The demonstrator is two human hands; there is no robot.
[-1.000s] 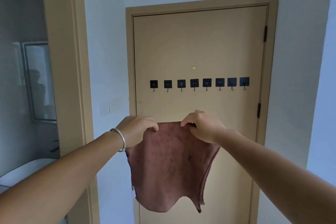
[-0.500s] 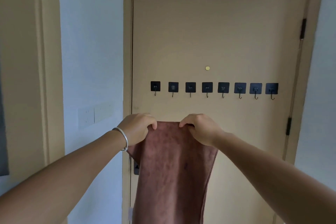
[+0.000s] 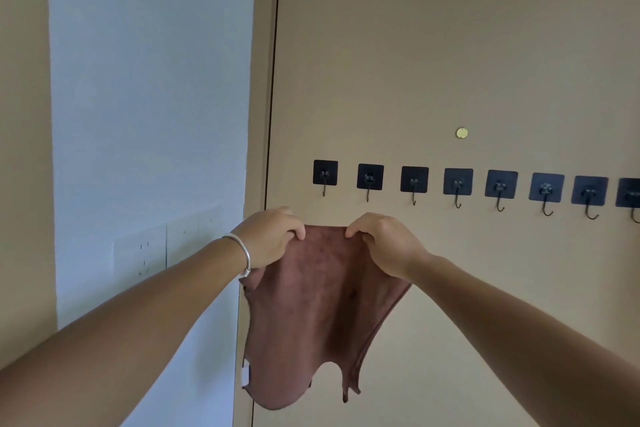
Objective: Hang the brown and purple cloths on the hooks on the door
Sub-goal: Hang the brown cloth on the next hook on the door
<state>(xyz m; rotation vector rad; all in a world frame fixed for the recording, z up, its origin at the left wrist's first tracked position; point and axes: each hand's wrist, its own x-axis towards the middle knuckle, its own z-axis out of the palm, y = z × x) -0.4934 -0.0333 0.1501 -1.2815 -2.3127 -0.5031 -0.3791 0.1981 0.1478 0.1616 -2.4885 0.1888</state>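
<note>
Left hand (image 3: 268, 236) and right hand (image 3: 384, 243) pinch the brown cloth (image 3: 311, 315) — seemingly below the hooks (image 3: 457, 185).

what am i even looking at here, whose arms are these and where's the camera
There is no robot here: these are a person's two bare arms, filmed by one camera worn on their head, looking forward at the hands. The left hand, with a silver bracelet on its wrist, and the right hand each pinch the top edge of a brown cloth, which hangs loose below them. Ahead is a tan door with a row of black stick-on hooks, all bare. The cloth is just below the leftmost hooks, not yet hung. No purple cloth is in view.
</note>
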